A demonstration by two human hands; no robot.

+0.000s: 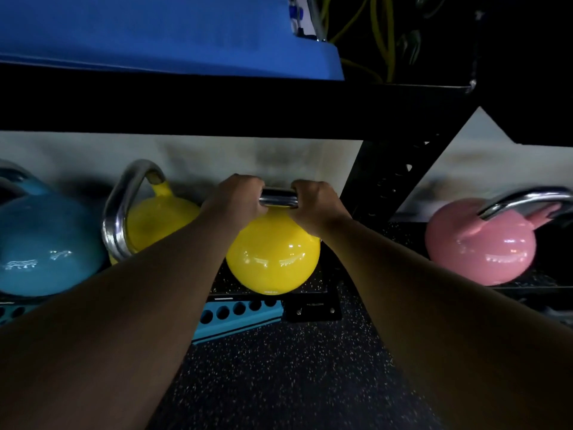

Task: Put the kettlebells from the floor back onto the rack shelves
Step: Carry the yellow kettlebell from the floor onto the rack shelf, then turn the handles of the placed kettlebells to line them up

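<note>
A yellow kettlebell [273, 252] with a chrome handle stands at the front edge of the low rack shelf [313, 294]. My left hand [235, 201] and my right hand [316, 206] both grip its handle, one at each end. Left of it on the same shelf sit a second yellow kettlebell [155, 221] and a blue kettlebell [46, 243]. A pink kettlebell [480, 243] rests on the neighbouring shelf at the right.
A black upper shelf beam [217, 103] runs overhead with a blue mat [155, 29] on it. A black perforated upright [387, 181] divides the two bays. A light blue perforated bar [235, 315] lies under the shelf on the speckled rubber floor [294, 367].
</note>
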